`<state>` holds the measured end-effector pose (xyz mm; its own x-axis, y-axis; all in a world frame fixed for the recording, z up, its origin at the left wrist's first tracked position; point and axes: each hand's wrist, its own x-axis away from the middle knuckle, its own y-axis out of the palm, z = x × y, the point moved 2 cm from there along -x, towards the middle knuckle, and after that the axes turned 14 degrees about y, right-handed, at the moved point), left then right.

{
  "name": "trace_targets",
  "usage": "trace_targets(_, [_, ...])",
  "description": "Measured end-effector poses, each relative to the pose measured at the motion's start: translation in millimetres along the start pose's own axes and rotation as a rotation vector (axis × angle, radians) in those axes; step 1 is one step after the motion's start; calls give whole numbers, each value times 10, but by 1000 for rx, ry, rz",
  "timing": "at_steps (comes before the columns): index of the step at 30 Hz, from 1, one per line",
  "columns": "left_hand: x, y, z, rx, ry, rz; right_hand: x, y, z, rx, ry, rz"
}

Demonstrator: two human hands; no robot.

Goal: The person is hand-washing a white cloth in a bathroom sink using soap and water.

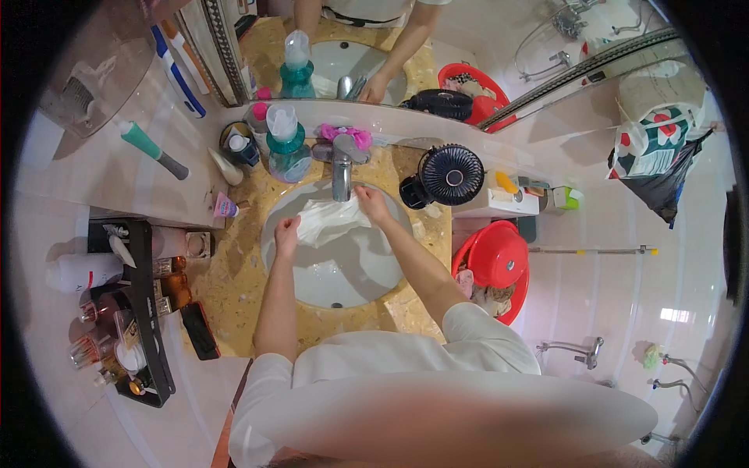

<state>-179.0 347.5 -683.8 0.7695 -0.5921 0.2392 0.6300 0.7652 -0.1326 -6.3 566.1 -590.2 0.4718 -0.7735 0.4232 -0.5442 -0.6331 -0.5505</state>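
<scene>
A white cloth (330, 221) is stretched between my two hands, over the bowl of a white oval sink (345, 275). My left hand (287, 235) pinches its left end; my right hand (372, 206) grips its upper right end, close beside the spout of the chrome faucet (342, 175). The cloth hangs just below the spout, with folds along its length. Whether water is running cannot be told. Some wet shine shows on the basin floor near the drain (336, 305).
A teal pump bottle (289, 155) stands left of the faucet, a black fan (452, 175) right of it. A phone (200, 330) lies at the counter's left edge, beside a black rack (153, 327) of bottles. Red basins (497, 254) holding clothes are at the right.
</scene>
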Motion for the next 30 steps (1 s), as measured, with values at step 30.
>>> trace_targets(30, [937, 1008, 549, 857, -470, -655, 211, 462, -40, 76, -38, -651])
